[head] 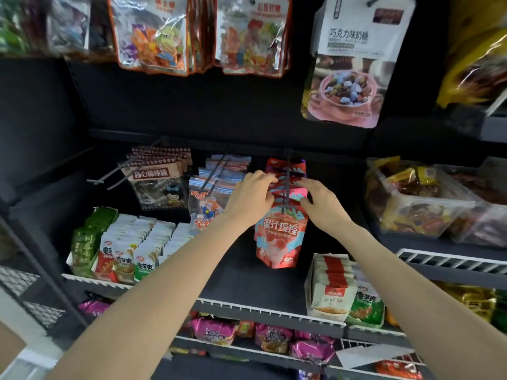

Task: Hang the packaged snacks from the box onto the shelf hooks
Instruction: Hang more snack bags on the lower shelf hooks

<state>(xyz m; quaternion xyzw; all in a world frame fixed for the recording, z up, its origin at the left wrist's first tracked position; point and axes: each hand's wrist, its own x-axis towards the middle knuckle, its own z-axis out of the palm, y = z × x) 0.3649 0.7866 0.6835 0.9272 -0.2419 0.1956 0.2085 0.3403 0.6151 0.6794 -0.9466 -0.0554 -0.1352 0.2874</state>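
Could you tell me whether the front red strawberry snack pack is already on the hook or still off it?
On. The red strawberry pack hangs free from the dark hook, whose tip passes through its top.

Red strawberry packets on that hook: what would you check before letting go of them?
1. Front red packet threaded on the hook: ok.
2. Packets behind it sit straight: cannot tell, the hands cover them.
3. Left hand grip on the stack: touching its left edge, ok.
4. Right hand steadying the right edge: ok.
5. Room left on the hook tip: not ok, the front packet hangs at the end.
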